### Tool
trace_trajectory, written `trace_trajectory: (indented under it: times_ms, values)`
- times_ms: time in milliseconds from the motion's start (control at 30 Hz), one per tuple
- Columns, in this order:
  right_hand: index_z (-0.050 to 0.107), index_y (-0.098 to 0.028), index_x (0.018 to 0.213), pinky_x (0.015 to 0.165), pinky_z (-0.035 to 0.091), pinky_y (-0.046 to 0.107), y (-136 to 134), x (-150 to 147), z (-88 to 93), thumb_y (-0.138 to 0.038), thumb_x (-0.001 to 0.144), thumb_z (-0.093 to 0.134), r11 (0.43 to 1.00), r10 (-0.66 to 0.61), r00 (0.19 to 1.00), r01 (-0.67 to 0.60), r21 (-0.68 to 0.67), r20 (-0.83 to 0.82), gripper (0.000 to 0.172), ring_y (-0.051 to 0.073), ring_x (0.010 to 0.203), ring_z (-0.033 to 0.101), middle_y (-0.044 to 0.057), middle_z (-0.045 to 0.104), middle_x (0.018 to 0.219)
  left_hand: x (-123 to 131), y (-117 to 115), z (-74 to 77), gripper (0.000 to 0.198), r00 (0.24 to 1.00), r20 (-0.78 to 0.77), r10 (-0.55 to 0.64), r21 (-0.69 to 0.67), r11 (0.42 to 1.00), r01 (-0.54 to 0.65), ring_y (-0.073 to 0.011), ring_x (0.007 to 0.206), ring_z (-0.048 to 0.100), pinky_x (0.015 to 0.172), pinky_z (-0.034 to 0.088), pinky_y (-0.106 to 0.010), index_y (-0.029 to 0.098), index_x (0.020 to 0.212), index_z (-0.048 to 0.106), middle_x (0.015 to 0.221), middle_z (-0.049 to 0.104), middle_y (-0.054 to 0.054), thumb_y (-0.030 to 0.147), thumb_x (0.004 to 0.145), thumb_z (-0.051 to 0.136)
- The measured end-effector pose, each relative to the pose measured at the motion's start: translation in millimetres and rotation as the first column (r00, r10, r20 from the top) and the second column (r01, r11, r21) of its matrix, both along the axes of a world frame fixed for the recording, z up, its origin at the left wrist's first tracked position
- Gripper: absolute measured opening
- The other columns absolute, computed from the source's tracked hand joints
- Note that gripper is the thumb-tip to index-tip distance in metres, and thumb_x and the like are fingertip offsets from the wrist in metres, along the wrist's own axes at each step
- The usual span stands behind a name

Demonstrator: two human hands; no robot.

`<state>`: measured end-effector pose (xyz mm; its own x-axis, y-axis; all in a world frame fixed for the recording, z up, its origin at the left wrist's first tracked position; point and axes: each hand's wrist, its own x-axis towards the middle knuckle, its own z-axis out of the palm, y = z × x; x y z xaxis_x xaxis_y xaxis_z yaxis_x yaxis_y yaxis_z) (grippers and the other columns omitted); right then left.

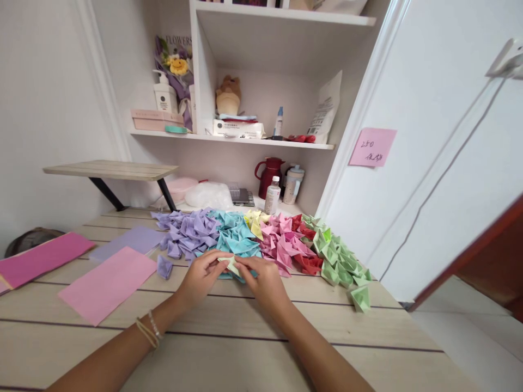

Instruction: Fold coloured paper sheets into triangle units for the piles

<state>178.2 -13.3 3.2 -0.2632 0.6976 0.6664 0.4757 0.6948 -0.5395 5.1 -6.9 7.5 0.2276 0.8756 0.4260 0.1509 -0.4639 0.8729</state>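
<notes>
Between both hands, above the slatted table (204, 348), is a small folded piece of pale green paper (231, 264). My left hand (203, 272) pinches its left side, and my right hand (261, 279) grips its right side with thumb and fingers. Fingers cover part of its folds. Just behind the hands lie folded paper pieces in heaps by colour: purple (192, 233), blue (236, 234), yellow (256, 222), pink (280, 245), red (308, 264) and green (337, 258). One purple piece (164, 267) sits apart, left of my left hand.
Flat pink paper (108, 286), purple paper (126, 243) and magenta paper (44, 258) lie at the left. A small raised stand (110, 170) is at the back left. Behind the heaps are a clear bottle (272, 196), a red jug (270, 177) and a shelf unit (232, 139).
</notes>
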Motion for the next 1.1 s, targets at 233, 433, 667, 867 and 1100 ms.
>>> trace_trajectory:
  times_ms: [233,433,667,867,1100]
  values:
    - [0.067,-0.021,0.099,0.069,0.049,0.028,0,0,0.4,-0.031,0.077,0.060,0.997,-0.005,1.000,0.006,-0.074,0.007,0.025,0.019,0.073,0.064,0.006,0.071,0.086,-3,1,-0.2,0.020,0.985,-0.139,0.105,0.109,0.990,-0.090,-0.0171,0.075,0.063,0.066,0.051,-0.026,0.018,0.092,0.066,0.088,0.066,-0.006,0.028,0.078,0.055]
    - [0.061,-0.022,0.108,0.063,0.048,0.026,-2,0,3.1,-0.022,0.084,0.045,0.990,-0.009,0.998,0.000,-0.138,-0.065,0.029,0.017,0.065,0.063,0.004,0.070,0.083,1,-4,1.3,0.024,0.976,-0.131,0.176,0.132,0.978,-0.159,-0.0155,0.069,0.062,0.064,0.052,-0.025,0.020,0.096,0.061,0.080,0.064,-0.003,0.026,0.072,0.062]
    - [0.055,-0.017,0.086,0.045,0.038,0.019,2,-6,-0.5,-0.022,0.078,0.047,0.928,0.060,0.883,-0.221,-0.299,-0.466,0.012,0.011,0.050,0.053,-0.003,0.055,0.057,2,0,-0.4,0.012,0.999,0.032,0.038,0.057,0.998,-0.040,-0.0166,0.082,0.059,0.068,0.052,-0.025,0.018,0.076,0.064,0.090,0.057,-0.005,0.024,0.067,0.067]
    - [0.057,-0.017,0.081,0.058,0.047,0.023,-1,-7,4.5,-0.022,0.076,0.053,0.875,0.115,0.848,-0.333,-0.350,-0.518,0.009,0.014,0.066,0.061,0.002,0.063,0.071,-2,9,-1.6,0.017,0.976,0.197,0.098,-0.193,0.979,-0.060,-0.0140,0.066,0.062,0.065,0.050,-0.025,0.015,0.074,0.059,0.070,0.064,-0.001,0.023,0.064,0.071]
    - [0.065,-0.020,0.091,0.067,0.051,0.030,1,-1,5.4,-0.026,0.074,0.062,0.968,0.012,0.963,-0.079,-0.237,-0.271,0.018,0.019,0.075,0.064,0.006,0.069,0.085,-1,2,5.2,0.018,0.986,-0.088,0.139,0.016,0.990,-0.138,-0.0182,0.071,0.062,0.061,0.047,-0.026,0.018,0.083,0.067,0.075,0.068,-0.004,0.029,0.069,0.066]
